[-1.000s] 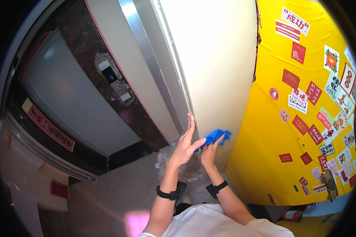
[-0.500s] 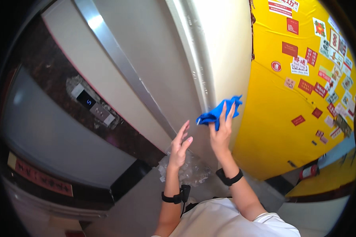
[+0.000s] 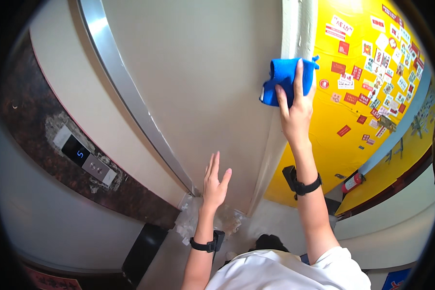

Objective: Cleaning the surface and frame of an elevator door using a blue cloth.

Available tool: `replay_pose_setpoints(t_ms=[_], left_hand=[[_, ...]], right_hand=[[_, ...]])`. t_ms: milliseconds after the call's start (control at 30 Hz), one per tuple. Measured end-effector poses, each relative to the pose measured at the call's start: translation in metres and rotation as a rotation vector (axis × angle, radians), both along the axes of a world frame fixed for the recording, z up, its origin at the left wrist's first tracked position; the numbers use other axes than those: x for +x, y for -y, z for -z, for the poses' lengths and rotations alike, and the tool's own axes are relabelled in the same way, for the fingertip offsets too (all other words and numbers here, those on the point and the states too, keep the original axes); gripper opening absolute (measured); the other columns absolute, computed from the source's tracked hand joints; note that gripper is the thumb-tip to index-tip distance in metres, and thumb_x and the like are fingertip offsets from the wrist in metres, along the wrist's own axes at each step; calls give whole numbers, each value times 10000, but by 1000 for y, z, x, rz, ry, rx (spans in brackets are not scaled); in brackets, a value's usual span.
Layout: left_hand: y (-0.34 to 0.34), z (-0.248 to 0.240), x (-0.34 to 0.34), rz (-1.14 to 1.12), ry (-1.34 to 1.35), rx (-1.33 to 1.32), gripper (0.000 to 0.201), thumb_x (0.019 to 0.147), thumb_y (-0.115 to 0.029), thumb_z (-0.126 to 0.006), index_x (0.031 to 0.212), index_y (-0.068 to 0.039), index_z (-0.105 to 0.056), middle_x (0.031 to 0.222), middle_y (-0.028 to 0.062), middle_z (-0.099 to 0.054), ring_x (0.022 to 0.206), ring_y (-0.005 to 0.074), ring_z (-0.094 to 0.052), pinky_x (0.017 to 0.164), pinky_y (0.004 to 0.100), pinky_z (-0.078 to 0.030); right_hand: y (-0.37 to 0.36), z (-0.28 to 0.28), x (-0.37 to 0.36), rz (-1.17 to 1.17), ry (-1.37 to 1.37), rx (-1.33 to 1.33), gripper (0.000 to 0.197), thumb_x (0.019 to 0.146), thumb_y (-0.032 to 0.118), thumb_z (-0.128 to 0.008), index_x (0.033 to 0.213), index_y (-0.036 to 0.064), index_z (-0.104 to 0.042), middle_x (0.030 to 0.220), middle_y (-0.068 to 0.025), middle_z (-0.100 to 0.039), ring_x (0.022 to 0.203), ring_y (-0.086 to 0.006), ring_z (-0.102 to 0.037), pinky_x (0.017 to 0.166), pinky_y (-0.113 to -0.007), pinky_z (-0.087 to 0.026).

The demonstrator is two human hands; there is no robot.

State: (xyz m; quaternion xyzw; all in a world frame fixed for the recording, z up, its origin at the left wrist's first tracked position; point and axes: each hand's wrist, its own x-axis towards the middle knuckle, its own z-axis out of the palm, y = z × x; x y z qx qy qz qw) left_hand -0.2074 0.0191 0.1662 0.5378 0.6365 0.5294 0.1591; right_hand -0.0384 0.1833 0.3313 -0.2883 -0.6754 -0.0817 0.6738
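- While the right hand [image 3: 297, 110] presses it, the blue cloth [image 3: 286, 77] lies over the white wall edge [image 3: 299, 29], which runs up to 12 o'clock from it.
- Right hand: at 6 o'clock on the cloth, clamped on it, index finger stretched up across the front, thumb bent over the lower part. Cloth is bunched, with one corner sticking out at 2 o'clock.
- Left hand [image 3: 214, 189]: 7 o'clock from the cloth, well apart from it. Empty, palm opened out, thumb apart from fingers.
- Black wristband on each forearm.
- Grey wall [image 3: 193, 87]: 9 o'clock from the cloth, just beside it.
- Shiny metal strip [image 3: 122, 92]: farther out at 9.
- Lift button panel [image 3: 85, 157]: 8 o'clock, patchy wall around it.
- Yellow wall [image 3: 333, 150]: 4 o'clock, cards and stickers [image 3: 338, 66] all over its upper part.
- Floor litter [image 3: 186, 220]: 7 o'clock, beyond the left hand; too blurred to identify.
- Red fire extinguisher [image 3: 352, 183]: 5 o'clock.
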Motion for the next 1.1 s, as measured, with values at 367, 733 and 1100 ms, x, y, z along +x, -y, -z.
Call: replay_pose_setpoints(t_ms=[367, 733, 1100], left_hand=[[-87, -42, -56, -285, -446, 104, 1266, 731, -529, -819, 1586, -82, 1, 1602, 321, 55, 1476, 517, -36, 1174, 592, -180], [-108, -82, -197, -383, -789, 121, 1476, 507, -469, -931, 1585, -98, 6, 1599, 318, 89, 1471, 529, -12, 1180, 604, -185], [-140, -93, -261, -235, -1083, 259, 1444, 499, -591, -866, 1590, -118, -48, 1594, 323, 69, 1446, 580, -8, 1082, 747, -220]], right_hand=[[14, 49, -11, 156, 47, -128, 709, 791, 206, -790, 1447, 243, -523, 1502, -324, -286, 1313, -533, -415, 1038, -523, -435], [17, 85, -13, 156, 58, -247, 769, 759, 189, -792, 1462, 275, -493, 1501, -330, -295, 1249, -524, -499, 932, -488, -530], [43, 121, -49, 510, 90, -272, 712, 931, 184, -661, 1555, 193, -320, 1526, -343, -238, 1360, -545, -348, 1073, -540, -395]])
